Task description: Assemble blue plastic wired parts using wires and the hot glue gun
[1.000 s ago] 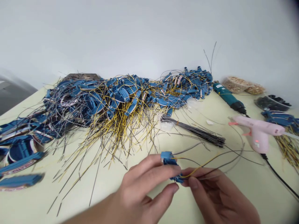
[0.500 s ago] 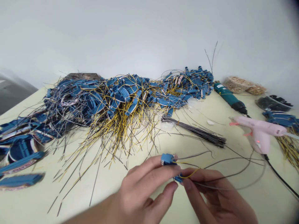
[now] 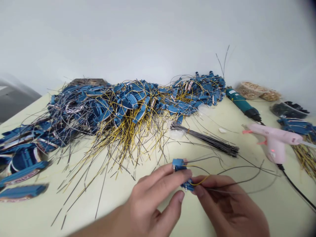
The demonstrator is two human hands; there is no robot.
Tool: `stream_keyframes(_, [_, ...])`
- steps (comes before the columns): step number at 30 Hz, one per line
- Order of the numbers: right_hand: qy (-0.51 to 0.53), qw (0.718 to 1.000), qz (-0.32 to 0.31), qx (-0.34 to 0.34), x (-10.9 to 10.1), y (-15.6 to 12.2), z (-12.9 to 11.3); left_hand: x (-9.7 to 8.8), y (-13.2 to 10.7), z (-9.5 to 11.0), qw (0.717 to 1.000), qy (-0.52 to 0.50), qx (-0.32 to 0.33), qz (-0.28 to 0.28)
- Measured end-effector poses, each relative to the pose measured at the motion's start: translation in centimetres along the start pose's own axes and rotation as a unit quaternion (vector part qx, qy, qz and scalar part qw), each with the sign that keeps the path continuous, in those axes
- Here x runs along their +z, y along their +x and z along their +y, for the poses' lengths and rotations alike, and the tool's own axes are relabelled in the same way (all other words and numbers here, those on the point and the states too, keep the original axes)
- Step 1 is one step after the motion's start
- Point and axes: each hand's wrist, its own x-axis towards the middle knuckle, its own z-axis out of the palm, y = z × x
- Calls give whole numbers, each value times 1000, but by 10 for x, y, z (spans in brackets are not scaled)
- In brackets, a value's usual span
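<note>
Low in the middle of the view, my left hand (image 3: 154,194) grips a small blue plastic part (image 3: 178,162) between its fingers, which hide some of it. The thumb of that hand stands a little apart from the part. My right hand (image 3: 232,204) is closed, thumb and forefinger pinched at the part's right end. A yellow wire (image 3: 202,180) bends from the part into this pinch, and thin dark wires (image 3: 243,182) loop out to the right past the hand. Exactly what lies between the right fingertips is partly hidden.
A large heap of blue parts (image 3: 130,98) with yellow and black wires lies along the back. Nearer sits a bundle of black wires (image 3: 212,141). At right are a pink glue gun (image 3: 275,135), a teal power tool (image 3: 240,102) and tubs of small pieces (image 3: 251,89).
The blue part has turned slightly, showing more of its lower end. My left thumb has drawn back a little from it. The dark wire loops have shifted.
</note>
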Motion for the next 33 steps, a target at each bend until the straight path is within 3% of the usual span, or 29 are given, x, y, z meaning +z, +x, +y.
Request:
stream_keyframes(3, [-18,999,-49,-11,-9,8,3,-1,1,-1,1000,-11,-2,-6])
stream_keyframes(8, [0,998,-62,-2,-13,12,4,2,2,-3,999,-36,-18,5])
stream_keyframes(12, [29,994,-87,57,-13,11,8,5,-2,-5,997,-71,-18,38])
stream_keyframes(18, [104,976,-104,159,-12,12,21,14,-8,-7,983,-138,-91,78])
stream_keyframes(26, [81,960,-143,227,-15,6,30,13,-5,-11,979,-136,-141,64])
stream_keyframes(28, [-1,979,-104,176,-13,-1,26,13,-5,-11,978,-133,-145,62])
stream_keyframes(30, [-123,991,-30,47,-10,-7,20,13,-5,-11,979,-131,-148,59])
stream_keyframes(33, [-255,944,21,-207,-4,-6,13,14,-6,-11,979,-129,-147,58])
